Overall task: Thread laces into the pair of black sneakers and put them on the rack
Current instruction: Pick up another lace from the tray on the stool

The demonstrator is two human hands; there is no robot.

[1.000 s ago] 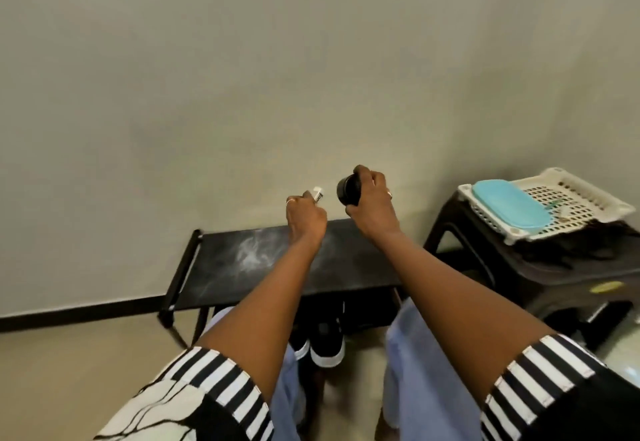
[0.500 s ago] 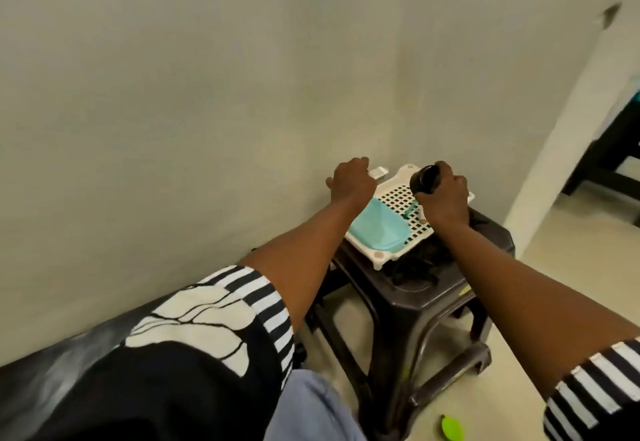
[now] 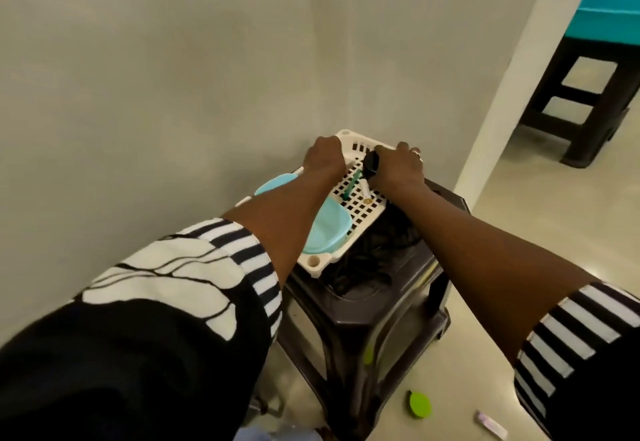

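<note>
I can read no text, label, brand, number or sign from here. The small pale packet on the floor shows a pinkish band, but any print on it is too small and blurred for me to make out. The white cylinder lying in the perforated tray shows no lettering I can resolve. The black-and-white sleeve carries only stripes and a pattern, no words.
</note>
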